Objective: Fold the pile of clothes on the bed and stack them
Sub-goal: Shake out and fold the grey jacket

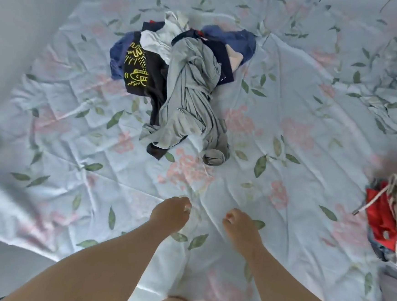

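We are at the start of a fold: no garment lies spread out. Our left hand (pixel 170 213) and right hand (pixel 240 227) hang side by side over the pale blue bed sheet printed with pink flowers and green leaves (pixel 302 115). They are a little apart, fingers loosely curled downward and gripping nothing that we can see. The tangled pile of clothes (pixel 179 82) lies well ahead of them, mid-bed. A crumpled long grey garment (pixel 191 107) is draped over its top and trails toward us, beside a black shirt with a yellow print (pixel 137 67).

The next move, we judge, calls for a reach forward to the grey garment's near end, lifting it free of the dark pieces beneath without dragging the heap along.

Open sheet lies between our hands and the pile, likely enough for spreading one item. A heap of red and beige clothes (pixel 383 219) sits at the right edge, and the bed's edge runs along the lower left, so folding is best kept central.
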